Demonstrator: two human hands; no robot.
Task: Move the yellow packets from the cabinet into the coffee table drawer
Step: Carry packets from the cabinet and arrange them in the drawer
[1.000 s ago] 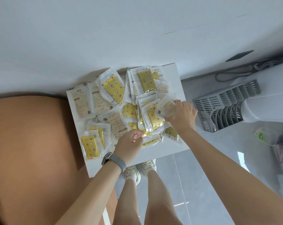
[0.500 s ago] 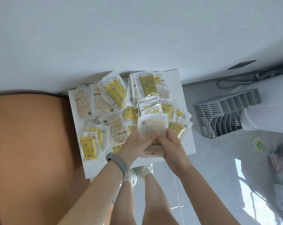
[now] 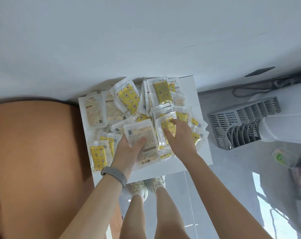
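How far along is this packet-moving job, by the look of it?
Barely begun. Nothing looks delivered: most yellow packets lie heaped on the white cabinet top, and no drawer is in view. In hand: the left hand holds a small stack of packets, printed backs up, while the right hand reaches onto another packet. Left: gathering the rest and carrying them over.

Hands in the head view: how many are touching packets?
2. The left hand grips a face-down packet above the pile's near edge; the right hand lies on a yellow packet beside it. More under either hand may be hidden.
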